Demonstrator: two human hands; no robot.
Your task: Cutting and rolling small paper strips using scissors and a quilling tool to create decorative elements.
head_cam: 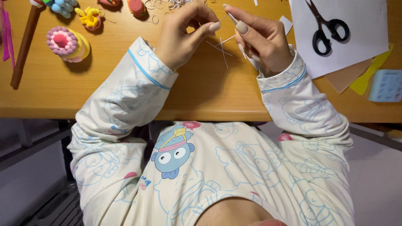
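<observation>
Together both hands (184,35) (261,39) pinch — seemingly — thin white paper strips (221,47).

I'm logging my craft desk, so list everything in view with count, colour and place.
scissors: one, black, on the white sheet, top right
paper sheet: one, white, top right
tan sheet: one, under the white sheet
yellow strip: one, right edge
blue block: one, pale blue, far right
clay cake: one, pink and yellow, top left
brown stick: one, far left
thin paper strips: several, white, under the hands
table: one, wooden
left hand: pinching a strip
right hand: pinching a strip
</observation>
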